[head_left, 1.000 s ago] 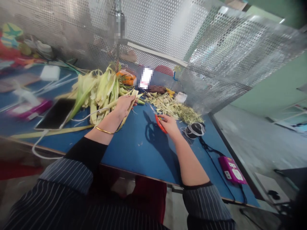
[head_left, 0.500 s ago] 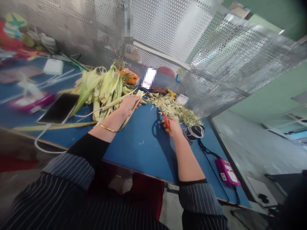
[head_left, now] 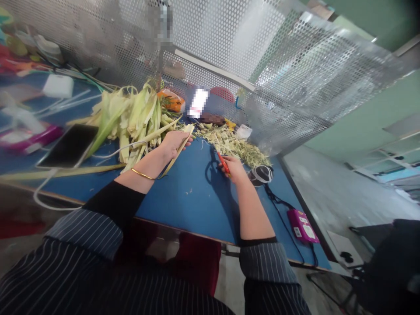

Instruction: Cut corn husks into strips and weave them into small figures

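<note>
My left hand (head_left: 177,142) is closed on a long pale-green leaf strip (head_left: 173,162), whose end sticks out past the fingers and whose tail hangs toward the wrist. Red-handled scissors (head_left: 223,163) are gripped in my right hand (head_left: 233,168), their tips pointing away from me, apart from the strip. A large heap of pale-green husks (head_left: 139,111) lies just left of and behind my left hand. Beyond my right hand spreads a pile of thin shredded pieces (head_left: 241,146).
On the blue table (head_left: 193,201) lie a dark-screened tablet (head_left: 70,146) with a white cable, a cable coil (head_left: 262,174) and a purple pack (head_left: 302,226). A lit phone (head_left: 198,103) and orange pack (head_left: 172,100) stand near the perforated metal screen (head_left: 223,39).
The whole view has shifted, so most things appear slightly farther left. Both hands keep their holds; the scissors have turned slightly in my right hand.
</note>
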### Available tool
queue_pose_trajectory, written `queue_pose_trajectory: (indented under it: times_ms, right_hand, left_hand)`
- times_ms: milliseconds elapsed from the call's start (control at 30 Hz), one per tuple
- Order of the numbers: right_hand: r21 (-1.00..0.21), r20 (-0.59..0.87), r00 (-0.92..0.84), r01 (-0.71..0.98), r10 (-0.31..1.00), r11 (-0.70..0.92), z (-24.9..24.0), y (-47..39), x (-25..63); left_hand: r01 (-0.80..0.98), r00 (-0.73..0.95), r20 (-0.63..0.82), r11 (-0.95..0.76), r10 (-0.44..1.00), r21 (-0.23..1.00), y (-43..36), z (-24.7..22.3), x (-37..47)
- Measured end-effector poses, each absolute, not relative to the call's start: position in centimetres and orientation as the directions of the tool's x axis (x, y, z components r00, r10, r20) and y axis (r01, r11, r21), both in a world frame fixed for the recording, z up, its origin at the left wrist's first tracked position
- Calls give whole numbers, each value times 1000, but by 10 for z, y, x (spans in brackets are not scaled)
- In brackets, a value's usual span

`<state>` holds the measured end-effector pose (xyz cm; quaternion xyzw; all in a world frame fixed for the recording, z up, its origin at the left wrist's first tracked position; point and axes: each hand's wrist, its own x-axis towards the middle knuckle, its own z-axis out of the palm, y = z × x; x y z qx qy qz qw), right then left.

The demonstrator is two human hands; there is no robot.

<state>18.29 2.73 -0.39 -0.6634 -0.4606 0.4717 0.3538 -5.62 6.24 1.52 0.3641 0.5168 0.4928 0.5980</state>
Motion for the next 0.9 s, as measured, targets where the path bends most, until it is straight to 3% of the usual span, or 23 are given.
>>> queue_pose_trajectory:
  times_ms: [100,267,333,467,533,700,767,900]
  right_hand:
    - [-907,-294,110,282,949,-314,4,24,201]
    - [-874,-374,-268,421,888,-241,17,13,223]
    - [-825,-376,-193,514,906,-233,17,14,224]
    - [-767,-139,143,610,980,-198,17,15,223]
    - [-793,-134,90,588,987,-161,20,13,225]
    - [-848,-261,-231,519,938,-108,17,10,219]
    - [-808,-242,-126,576,962,-128,12,14,214]
    - [-751,-45,192,640,980,-160,8,20,212]
  left_hand:
    - [-219,-13,-266,257,964,941,65,13,-57]
    - [-234,15,-275,270,961,934,65,11,-55]
    - [-231,33,-287,286,958,930,63,11,-53]
    - [-211,66,-297,304,953,929,57,15,-50]
    - [-190,69,-291,299,954,935,55,16,-49]
    - [-168,62,-308,314,949,934,55,12,-46]
    - [-166,61,-310,316,949,934,55,10,-44]
    - [-155,92,-317,328,944,932,55,6,-41]
